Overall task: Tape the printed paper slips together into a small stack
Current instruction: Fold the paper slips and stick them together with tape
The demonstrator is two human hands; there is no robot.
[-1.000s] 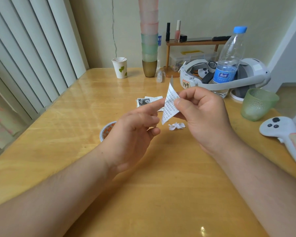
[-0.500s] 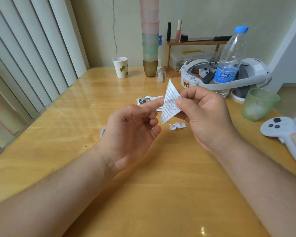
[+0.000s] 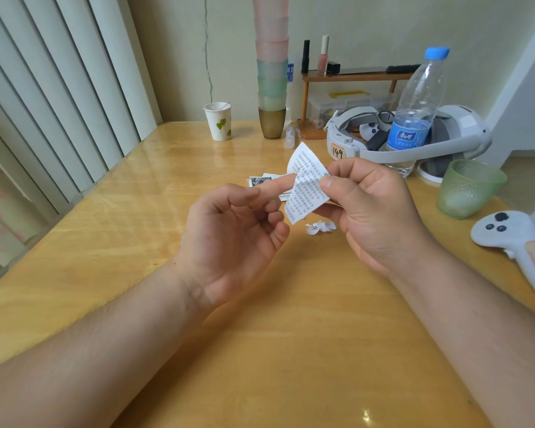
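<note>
Head view: our left hand is palm-up, forefinger extended to touch the printed slip, other fingers loosely curled. Our right hand pinches the slip above the table middle. More slips, apparently printed, lie behind toward the far edge.

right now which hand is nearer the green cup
Right. The right hand is out over the table's middle, holding the slip, with the green cup just off to its right. The left hand is farther, on the slip's other side.
</note>
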